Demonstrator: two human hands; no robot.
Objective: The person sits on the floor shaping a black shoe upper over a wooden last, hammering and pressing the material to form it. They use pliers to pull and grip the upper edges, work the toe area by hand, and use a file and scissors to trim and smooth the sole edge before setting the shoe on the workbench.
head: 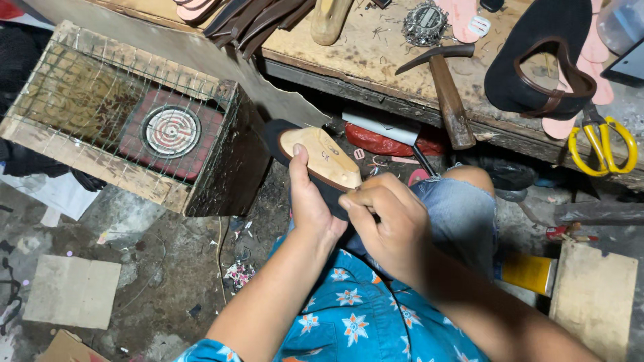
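Observation:
My left hand [310,201] grips a wooden shoe last [320,155] with a black sole piece [276,134] under it, thumb lying along the last's edge. My right hand [389,224] is closed over the near end of the last and the black piece, fingers curled tight; what it pinches is hidden. Both hands are above my lap, over a blue flowered garment [349,315] and a denim-clad knee [456,208].
A wooden crate with wire mesh and a round heater coil [172,131] stands at the left. On the workbench [362,60] lie a hammer [446,87], yellow scissors [604,144], a black sandal with brown strap [537,60], pink insoles and dark straps. Cardboard scraps litter the floor.

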